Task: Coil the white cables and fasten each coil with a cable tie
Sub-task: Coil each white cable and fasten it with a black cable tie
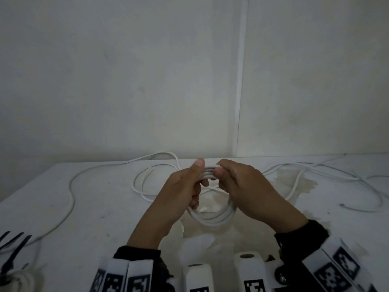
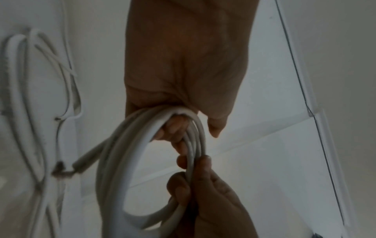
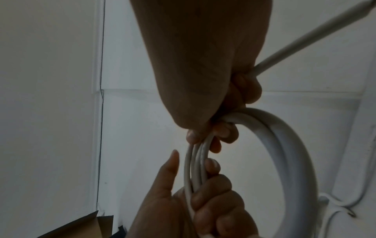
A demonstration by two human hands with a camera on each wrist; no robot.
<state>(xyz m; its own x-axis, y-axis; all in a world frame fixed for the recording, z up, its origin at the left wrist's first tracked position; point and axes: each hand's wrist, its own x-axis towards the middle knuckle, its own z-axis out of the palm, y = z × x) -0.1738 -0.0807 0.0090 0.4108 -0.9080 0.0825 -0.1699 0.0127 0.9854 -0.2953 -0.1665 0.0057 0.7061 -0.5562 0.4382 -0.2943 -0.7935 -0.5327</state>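
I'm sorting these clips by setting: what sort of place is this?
Probably a plain indoor workroom or test bench: a scuffed white table against a bare white wall, loose white cables strewn across it, and a cardboard box nearby.

A coil of white cable [image 1: 212,218], several round loops stacked together, is held up above a white table [image 1: 94,207]; its top strands are bunched side by side, its lower arc hanging near the tabletop. Behind it, another white cable [image 1: 145,186] lies loose on the table in a slack loop, its length trailing off to the left. More white cable [image 1: 315,171] sprawls uncoiled on the right.
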